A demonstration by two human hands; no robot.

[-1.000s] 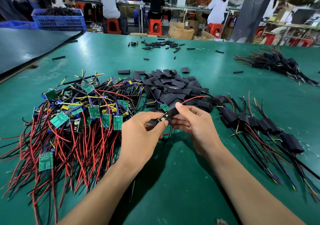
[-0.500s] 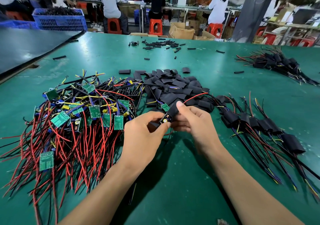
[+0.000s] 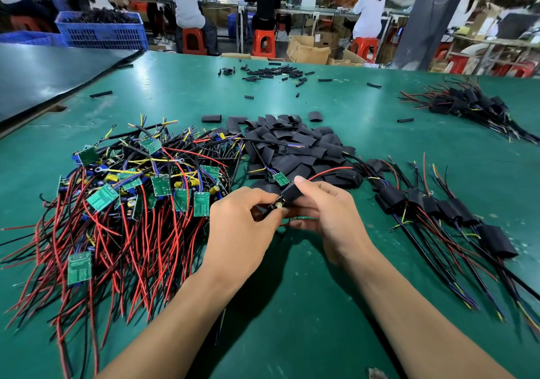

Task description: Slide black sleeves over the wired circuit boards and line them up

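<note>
Head view. Both hands work just above the green table mat [image 3: 292, 305], between the supply piles and the finished row, so that each part is within short reach.

The left hand [image 3: 242, 226] pinches the exposed end of a small wired circuit board [image 3: 277, 205] between thumb and fingertips; this end carries a pale round component. The right hand [image 3: 330, 215] pinches a flat black tubular sleeve [image 3: 292, 193], thumb on top and fingers beneath. The sleeve covers most of the board. The opposed grips suggest that one hand steadies the board while the other draws the sleeve along it. A red wire [image 3: 330, 171] leaves the far end of the sleeve, which indicates that the leads are threaded through first.

To the left lies the tangled heap of bare green boards with red and black leads [image 3: 131, 197]. Directly beyond the hands lies the pile of loose black sleeves [image 3: 292, 150]. To the right, sleeved boards [image 3: 438, 206] lie side by side in a row, leads pointing toward the person.

Hidden or unclear: the board's covered portion, its seating depth, and the right-hand fingertips under the sleeve. The leads near the lower right edge are blurred and cut off.
</note>
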